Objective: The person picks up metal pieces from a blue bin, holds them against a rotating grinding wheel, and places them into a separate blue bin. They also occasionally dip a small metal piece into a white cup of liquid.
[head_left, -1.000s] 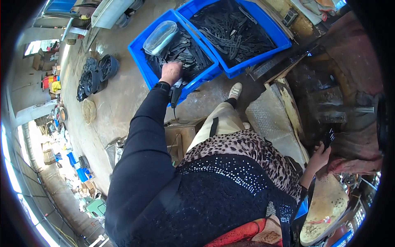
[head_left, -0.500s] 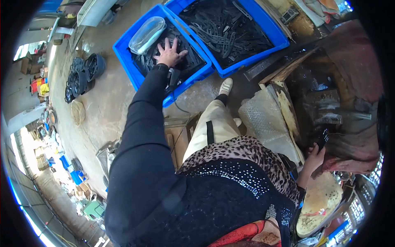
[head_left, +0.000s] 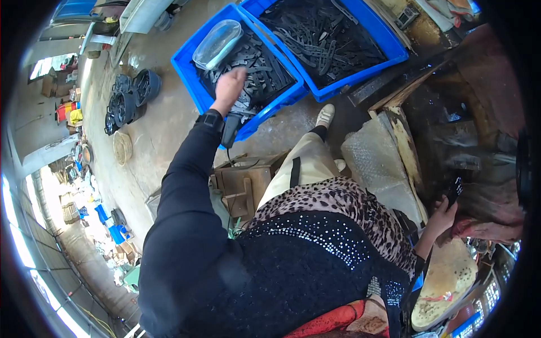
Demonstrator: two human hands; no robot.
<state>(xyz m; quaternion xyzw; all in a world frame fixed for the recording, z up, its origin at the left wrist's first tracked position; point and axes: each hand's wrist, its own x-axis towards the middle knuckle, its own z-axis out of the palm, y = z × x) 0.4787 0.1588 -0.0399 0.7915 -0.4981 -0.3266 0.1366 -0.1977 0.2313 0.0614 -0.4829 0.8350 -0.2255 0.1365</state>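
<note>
Loosely heaped, the strips lie in the left bin, whose walls likely keep them together. The left hand curls above them, grip unclear; well apart, the right hand clasps a black object, perhaps for safekeeping.

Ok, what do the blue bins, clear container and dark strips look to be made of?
Blue bins: likely moulded plastic, smooth and slightly glossy, with thick, evenly coloured rims.
Clear container: probably plastic, shiny; its see-through wall catches highlights, though glass isn't ruled out.
Dark strips: mostly dull grey-black with some paler patches; could be metal or plastic.
</note>
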